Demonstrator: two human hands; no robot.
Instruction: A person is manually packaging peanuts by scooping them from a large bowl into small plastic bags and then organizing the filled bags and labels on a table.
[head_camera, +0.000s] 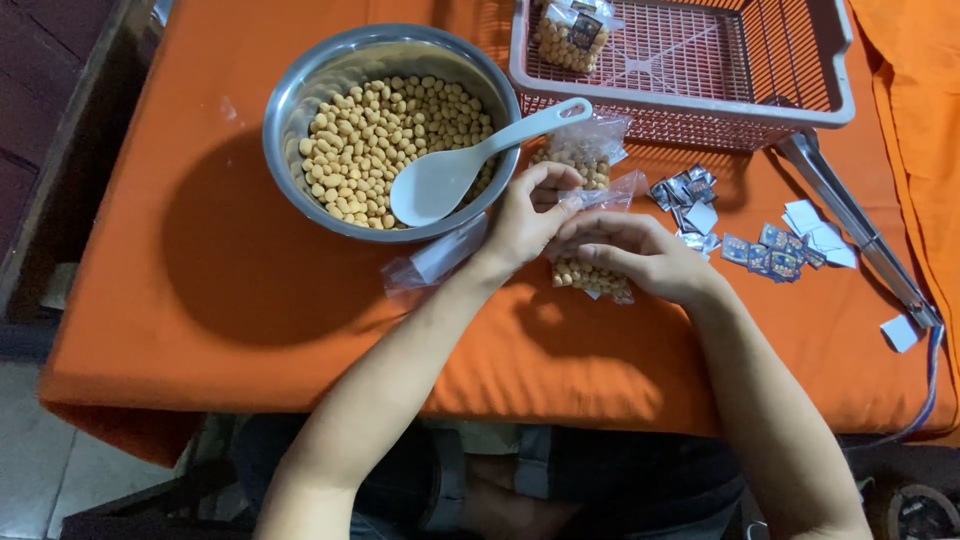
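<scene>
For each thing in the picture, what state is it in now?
Round steel bowl: holding tan nuts.
White plastic spoon: resting in bowl.
Small clear plastic bag: partly filled, held by both hands.
Left hand: pinching bag top.
Right hand: over bag.
Pink plastic basket: one filled packet inside.

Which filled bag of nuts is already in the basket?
The small bag at the pink basket's top-left corner. The other two lie on the orange cloth: one by the bowl, one under both hands.
</scene>
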